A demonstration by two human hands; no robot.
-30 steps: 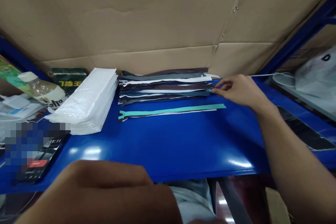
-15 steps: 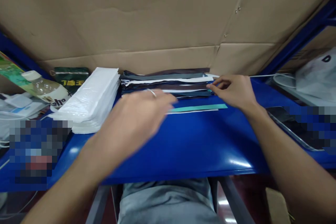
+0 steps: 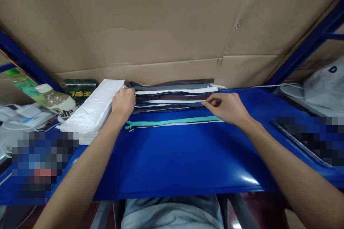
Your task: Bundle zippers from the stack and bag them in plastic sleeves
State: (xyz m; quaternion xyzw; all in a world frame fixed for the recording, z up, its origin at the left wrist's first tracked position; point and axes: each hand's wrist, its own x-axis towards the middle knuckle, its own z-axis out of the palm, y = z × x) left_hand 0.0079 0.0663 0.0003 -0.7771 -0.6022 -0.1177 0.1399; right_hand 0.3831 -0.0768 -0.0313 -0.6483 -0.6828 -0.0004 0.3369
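A row of long, narrow zippers in dark, grey, brown and white lies against the cardboard at the back of the blue table. My right hand pinches the right end of a dark blue zipper at the row's front. At the row's left end, my left hand is closed with the knuckles up; its fingertips are hidden, so what it grips does not show. In front of both hands a teal zipper lies stretched out, with a white and a dark strip partly under it.
Left of the zippers stands a stack of white padded packets. Beyond it are a bottle and a dark green pouch. A dark flat device lies at right, below a white plastic bag. Cardboard lines the back.
My left hand has moved left and back, from over the teal zipper to the row's left end, uncovering the teal zipper. My right hand has shifted slightly left and toward me.
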